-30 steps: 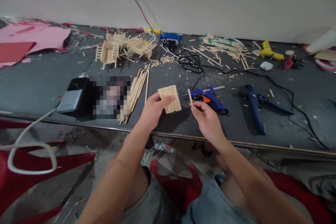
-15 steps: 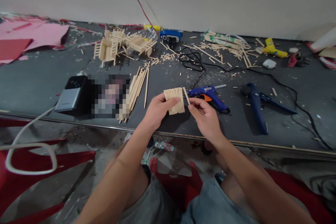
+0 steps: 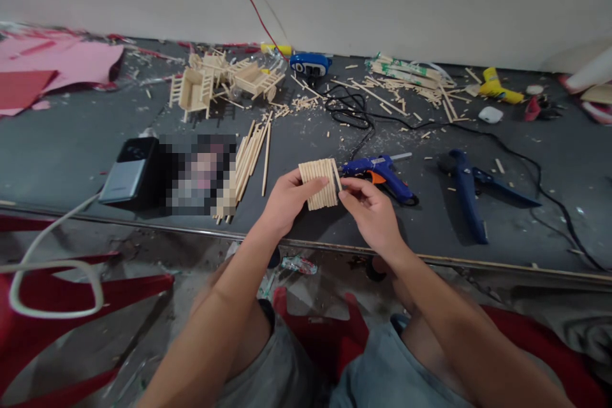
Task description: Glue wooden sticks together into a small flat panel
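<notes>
My left hand (image 3: 285,203) grips a small panel of short wooden sticks (image 3: 318,182) glued side by side, held just above the dark table (image 3: 71,153). My right hand (image 3: 370,211) pinches one short stick (image 3: 337,173) and presses it against the panel's right edge. A blue glue gun (image 3: 380,173) lies on the table just beyond my right hand.
A bundle of long sticks (image 3: 251,159) lies left of the panel, next to a phone (image 3: 127,172). Small wooden furniture models (image 3: 220,80) stand at the back. A blue cutter tool (image 3: 466,194), black cables (image 3: 354,111) and scattered stick offcuts (image 3: 406,86) lie to the right. Pink paper (image 3: 52,67) sits far left.
My right hand has carried the single stick leftward from a gap beside the panel until it lies against the panel's right edge. The panel shifted slightly right.
</notes>
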### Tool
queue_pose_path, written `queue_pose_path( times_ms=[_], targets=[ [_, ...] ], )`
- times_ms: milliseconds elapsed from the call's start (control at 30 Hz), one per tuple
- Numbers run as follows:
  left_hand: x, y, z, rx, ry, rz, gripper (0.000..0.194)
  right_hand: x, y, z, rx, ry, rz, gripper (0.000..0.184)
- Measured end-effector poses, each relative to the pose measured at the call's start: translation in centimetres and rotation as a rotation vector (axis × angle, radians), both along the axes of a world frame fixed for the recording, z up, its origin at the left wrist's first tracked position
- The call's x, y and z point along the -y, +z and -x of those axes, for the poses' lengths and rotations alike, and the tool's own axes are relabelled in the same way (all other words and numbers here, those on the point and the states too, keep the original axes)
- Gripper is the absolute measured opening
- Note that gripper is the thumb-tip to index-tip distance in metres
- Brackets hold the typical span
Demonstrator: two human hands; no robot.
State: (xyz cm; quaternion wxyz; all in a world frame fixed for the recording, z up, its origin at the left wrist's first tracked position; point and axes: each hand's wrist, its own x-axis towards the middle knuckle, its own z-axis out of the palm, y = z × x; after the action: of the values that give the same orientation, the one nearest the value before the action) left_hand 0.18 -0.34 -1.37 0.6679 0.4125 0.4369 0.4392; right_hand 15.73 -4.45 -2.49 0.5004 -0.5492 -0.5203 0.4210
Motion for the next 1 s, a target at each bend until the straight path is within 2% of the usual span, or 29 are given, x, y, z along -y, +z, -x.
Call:
queue_pose_path(
  times_ms=[533,767,1000],
  targets=[
    [0.1,0.2,0.0,-0.006,-0.019,0.011,0.024,0.1,0.6,0.1,0.033,-0.022,0.039,0.018],
    [0.5,0.5,-0.3,-0.018,-0.074,0.019,0.025,-0.1,0.7,0.2,-0.095,-0.107,0.066,0.015],
    [1.1,0.9,-0.7,-0.085,-0.14,-0.004,0.028,-0.2,0.1,0.2,-0.191,-0.12,0.024,0.016]
  ],
)
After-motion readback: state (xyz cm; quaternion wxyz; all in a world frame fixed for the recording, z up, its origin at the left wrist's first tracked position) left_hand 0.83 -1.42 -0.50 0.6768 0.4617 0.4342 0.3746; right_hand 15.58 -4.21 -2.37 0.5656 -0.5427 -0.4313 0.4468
